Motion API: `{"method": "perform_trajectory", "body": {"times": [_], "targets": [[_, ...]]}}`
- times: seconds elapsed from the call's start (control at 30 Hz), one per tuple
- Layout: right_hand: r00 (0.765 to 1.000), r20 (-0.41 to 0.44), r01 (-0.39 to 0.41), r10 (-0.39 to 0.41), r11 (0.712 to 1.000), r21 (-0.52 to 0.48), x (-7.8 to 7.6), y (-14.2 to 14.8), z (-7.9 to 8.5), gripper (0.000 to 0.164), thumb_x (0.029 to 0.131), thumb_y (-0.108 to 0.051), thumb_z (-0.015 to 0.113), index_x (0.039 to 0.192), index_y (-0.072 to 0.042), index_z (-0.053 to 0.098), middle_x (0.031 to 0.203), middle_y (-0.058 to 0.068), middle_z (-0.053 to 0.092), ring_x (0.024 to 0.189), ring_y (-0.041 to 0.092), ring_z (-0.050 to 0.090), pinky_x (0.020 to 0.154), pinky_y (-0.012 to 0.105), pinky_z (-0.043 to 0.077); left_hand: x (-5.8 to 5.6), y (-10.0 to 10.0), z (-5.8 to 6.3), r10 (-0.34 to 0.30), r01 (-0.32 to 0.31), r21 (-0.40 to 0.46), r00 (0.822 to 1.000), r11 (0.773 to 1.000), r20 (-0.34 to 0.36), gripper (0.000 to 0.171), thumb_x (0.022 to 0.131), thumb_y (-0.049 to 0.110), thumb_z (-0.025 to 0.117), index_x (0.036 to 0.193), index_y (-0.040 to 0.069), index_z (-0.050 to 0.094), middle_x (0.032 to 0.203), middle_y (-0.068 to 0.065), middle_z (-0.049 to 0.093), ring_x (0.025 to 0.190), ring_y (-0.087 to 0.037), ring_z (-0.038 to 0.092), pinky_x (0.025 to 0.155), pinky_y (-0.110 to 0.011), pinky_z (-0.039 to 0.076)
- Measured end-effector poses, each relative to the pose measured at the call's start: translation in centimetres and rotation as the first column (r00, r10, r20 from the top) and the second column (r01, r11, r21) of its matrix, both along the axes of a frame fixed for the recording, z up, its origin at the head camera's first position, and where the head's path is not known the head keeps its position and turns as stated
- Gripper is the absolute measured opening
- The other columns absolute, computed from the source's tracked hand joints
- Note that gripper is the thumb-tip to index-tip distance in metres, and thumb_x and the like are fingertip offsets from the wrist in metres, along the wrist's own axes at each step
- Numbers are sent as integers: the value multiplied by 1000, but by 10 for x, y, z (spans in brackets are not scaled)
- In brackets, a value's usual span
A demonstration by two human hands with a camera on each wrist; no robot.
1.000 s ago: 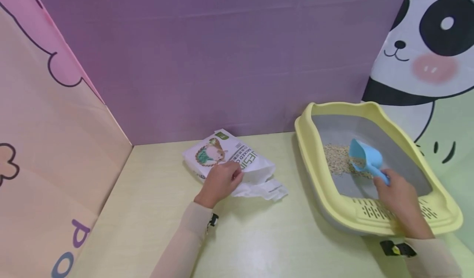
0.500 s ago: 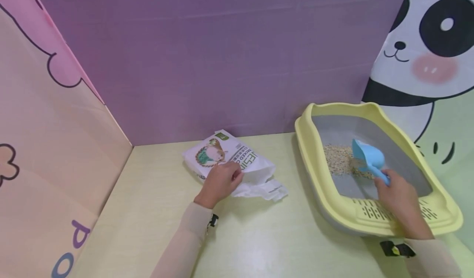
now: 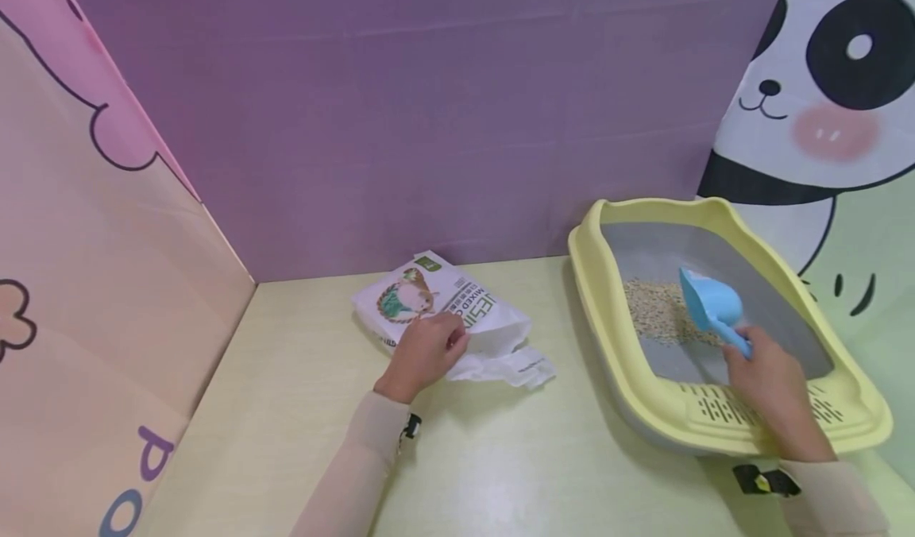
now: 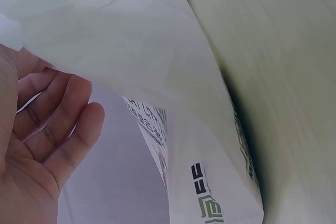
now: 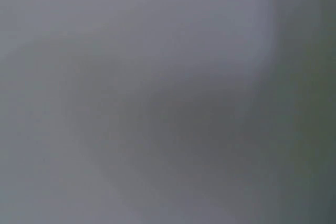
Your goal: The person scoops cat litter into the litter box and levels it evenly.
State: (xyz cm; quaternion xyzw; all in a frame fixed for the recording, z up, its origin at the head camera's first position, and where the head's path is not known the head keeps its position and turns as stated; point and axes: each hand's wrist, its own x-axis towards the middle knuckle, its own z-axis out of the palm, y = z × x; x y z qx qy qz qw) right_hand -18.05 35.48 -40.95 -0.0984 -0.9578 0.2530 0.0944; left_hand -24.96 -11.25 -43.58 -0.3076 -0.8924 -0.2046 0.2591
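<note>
In the head view my left hand (image 3: 429,350) pinches the torn open edge of a white printed cat litter bag (image 3: 493,307), which lies on its side on the table. The left wrist view shows the bag's lifted flap (image 4: 115,51) at the thumb and index finger, the other fingers loosely bent below it. My right hand (image 3: 768,370) grips the handle of a light blue scoop (image 3: 715,303) inside a yellow-rimmed litter box (image 3: 622,346). The scoop is tipped over, its cup close above a patch of tan litter (image 3: 658,307). The right wrist view is a grey blur.
The litter box stands at the right, with a slotted front ledge (image 3: 722,406) under my right forearm. A purple wall (image 3: 400,124) rises behind the pale table (image 3: 465,457). Printed panels stand at the left and right, the right one with a panda (image 3: 808,124).
The scoop has turned over and shifted slightly right; the litter that showed in its mouth is now out of sight. My left hand and the bag have stayed put.
</note>
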Motion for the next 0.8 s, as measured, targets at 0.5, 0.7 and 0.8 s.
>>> {"method": "perform_trajectory", "body": {"times": [0.5,0.7,0.8], "targets": [[999,-34,16,-19,996,-88,4,0,-2,53,107,-32,40,139,10,44,106,28,61,81,32,56,60,32,40,1,1,-1,2,-2,-3,1000,1000,-19,13,91,14,72,80,15,66,69,6,60,59,-4,46,59,-21,41],[990,-118,46,-72,978,-204,10,-3,-2,58,108,-39,40,145,5,44,102,11,66,72,14,52,55,28,44,2,2,-1,3,-3,-9,1000,1000,-8,12,91,14,72,80,14,66,69,6,60,59,-4,47,58,-20,42],[969,-217,48,-121,949,-313,13,-7,0,53,108,-35,43,149,-2,42,91,-7,63,70,8,52,56,26,44,3,3,0,7,-7,-19,1000,1000,11,12,91,15,71,80,14,67,70,6,60,60,-5,47,58,-19,41]]}}
